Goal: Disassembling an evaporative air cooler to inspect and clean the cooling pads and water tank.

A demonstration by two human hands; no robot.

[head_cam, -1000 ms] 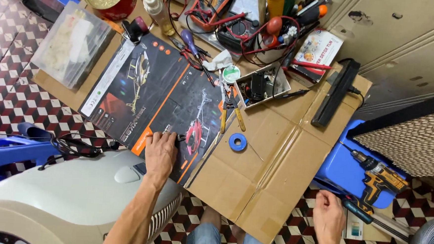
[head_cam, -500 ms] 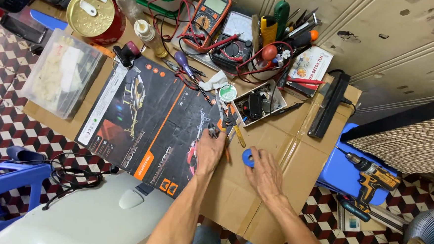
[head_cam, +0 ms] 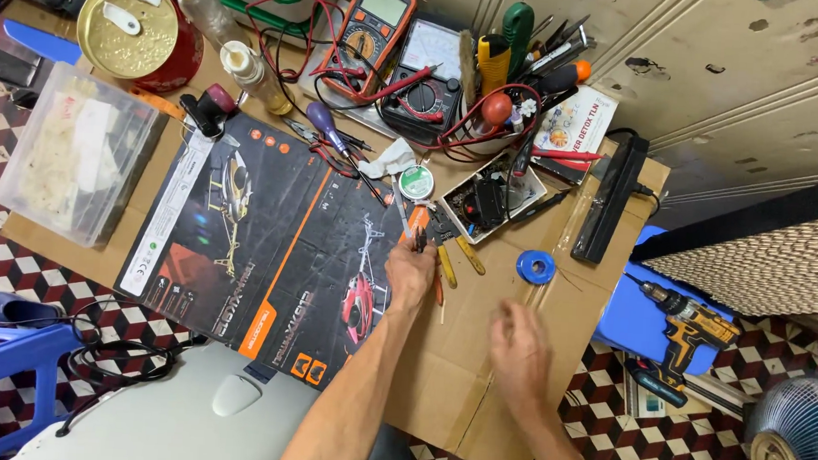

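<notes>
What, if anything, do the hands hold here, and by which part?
The left hand grips the orange-handled pliers by the handles, nose pointing away. The right hand is blurred above the cardboard and holds nothing visible.

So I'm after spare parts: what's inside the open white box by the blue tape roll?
The open white box holds dark, black parts and what look like thin wires; they are too small to identify. Whatever lies beneath them is covered. The left hand reaches just below it.
</notes>
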